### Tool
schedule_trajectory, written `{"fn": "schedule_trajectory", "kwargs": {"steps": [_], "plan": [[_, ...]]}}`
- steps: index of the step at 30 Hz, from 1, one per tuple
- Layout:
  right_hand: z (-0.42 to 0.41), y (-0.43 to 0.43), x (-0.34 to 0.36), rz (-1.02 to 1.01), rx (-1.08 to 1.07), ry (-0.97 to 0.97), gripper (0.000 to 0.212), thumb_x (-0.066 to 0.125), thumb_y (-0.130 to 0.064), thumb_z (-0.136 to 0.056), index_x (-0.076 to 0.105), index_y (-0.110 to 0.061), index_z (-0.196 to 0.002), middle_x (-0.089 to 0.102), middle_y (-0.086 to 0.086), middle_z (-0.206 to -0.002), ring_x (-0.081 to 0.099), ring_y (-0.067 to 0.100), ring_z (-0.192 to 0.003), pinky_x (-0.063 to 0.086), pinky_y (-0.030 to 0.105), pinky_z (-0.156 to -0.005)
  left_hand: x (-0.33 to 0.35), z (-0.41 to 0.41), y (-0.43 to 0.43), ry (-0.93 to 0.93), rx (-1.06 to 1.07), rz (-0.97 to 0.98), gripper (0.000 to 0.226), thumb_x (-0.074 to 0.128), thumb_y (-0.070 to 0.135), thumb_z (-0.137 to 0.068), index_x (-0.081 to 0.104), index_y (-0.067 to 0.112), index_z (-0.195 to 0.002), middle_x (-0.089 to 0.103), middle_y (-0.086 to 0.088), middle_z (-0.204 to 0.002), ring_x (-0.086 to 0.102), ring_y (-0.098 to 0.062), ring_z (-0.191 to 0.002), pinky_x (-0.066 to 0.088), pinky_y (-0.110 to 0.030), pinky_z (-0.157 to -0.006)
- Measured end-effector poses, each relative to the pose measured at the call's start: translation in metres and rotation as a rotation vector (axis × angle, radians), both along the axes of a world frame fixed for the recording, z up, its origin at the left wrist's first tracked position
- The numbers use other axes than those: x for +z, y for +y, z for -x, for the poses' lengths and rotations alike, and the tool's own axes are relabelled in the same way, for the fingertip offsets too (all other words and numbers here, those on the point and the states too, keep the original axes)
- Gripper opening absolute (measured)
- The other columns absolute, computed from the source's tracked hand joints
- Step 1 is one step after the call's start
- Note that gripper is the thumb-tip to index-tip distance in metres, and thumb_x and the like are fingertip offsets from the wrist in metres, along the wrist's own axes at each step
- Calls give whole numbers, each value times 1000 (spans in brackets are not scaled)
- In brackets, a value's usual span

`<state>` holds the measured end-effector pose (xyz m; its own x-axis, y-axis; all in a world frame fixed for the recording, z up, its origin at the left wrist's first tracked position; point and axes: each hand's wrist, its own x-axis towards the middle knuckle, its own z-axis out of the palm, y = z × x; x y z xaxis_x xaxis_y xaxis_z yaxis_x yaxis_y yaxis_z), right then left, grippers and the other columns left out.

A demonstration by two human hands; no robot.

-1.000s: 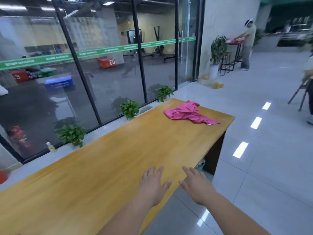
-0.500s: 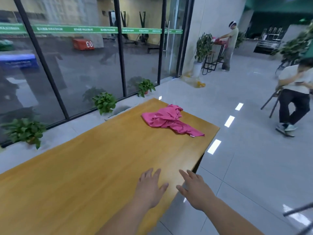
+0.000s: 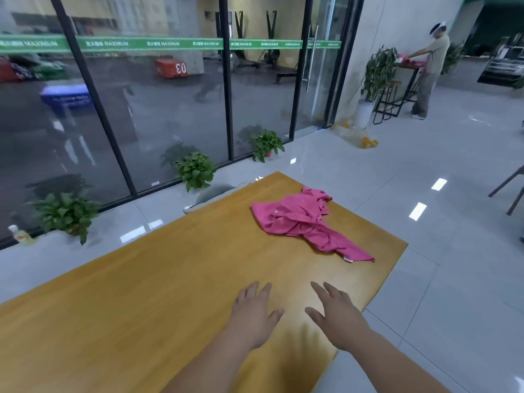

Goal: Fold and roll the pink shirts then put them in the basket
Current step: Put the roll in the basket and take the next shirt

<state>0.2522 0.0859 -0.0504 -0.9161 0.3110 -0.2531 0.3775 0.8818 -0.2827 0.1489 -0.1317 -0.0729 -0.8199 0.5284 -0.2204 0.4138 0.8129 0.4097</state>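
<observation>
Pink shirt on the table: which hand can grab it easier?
Probably the right hand. The pink shirt lies crumpled on the table ahead, its trailing end nearest that hand. The left hand, also open, is slightly farther away.

A single head-worn view looks forward and down along the desk (image 3: 170, 293). The left hand (image 3: 252, 316) and right hand (image 3: 337, 321) are close at 6 o'clock, the desk's far end at 1 o'clock.

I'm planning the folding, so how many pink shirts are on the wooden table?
1. The pink shirt lies crumpled near the far end of the table. A second could be bundled inside it; I cannot tell.
</observation>
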Motion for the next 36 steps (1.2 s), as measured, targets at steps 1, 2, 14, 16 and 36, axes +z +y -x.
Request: {"fn": "schedule_trajectory", "kwargs": {"steps": [1,2,14,16,36], "plan": [[11,7,-2,-2,14,5,74,37,-67,-104,9,-40,-167,15,-1,-174,17,25,-158,39,42,-119,-1,7,5,0,13,-1,78,39,69,-102,15,32,-167,15,-5,-174,15,-28,-157,23,-45,-127],[22,15,-4,-3,32,8,74,38,-67,-104,10,-40,-167,15,-1,-174,17,25,-158,39,42,-119,-2,13,10,-6,27,-1,78,39,69,-103,15,32,-167,15,-5,-174,15,-28,-158,22,-45,-127],[172,141,-27,-44,251,1,76,41,-66,-104,11,-36,-167,13,5,-175,18,34,-158,36,48,-120,-21,89,97,-53,236,71,82,42,70,-101,16,31,-167,15,-5,-173,16,-29,-157,24,-45,-127],[200,163,-30,-47,264,5,77,41,-66,-104,10,-36,-167,9,6,-176,13,35,-160,33,50,-123,-22,100,110,-45,262,91,81,42,69,-101,16,31,-167,17,-6,-173,17,-29,-157,25,-45,-126],[336,220,-117,-109,463,-65,94,39,-75,-98,-5,-30,-168,-16,10,-175,12,44,-158,25,57,-127,-55,129,132,-84,448,167,74,44,67,-102,16,40,-165,14,1,-173,13,-24,-158,23,-41,-127]]}}
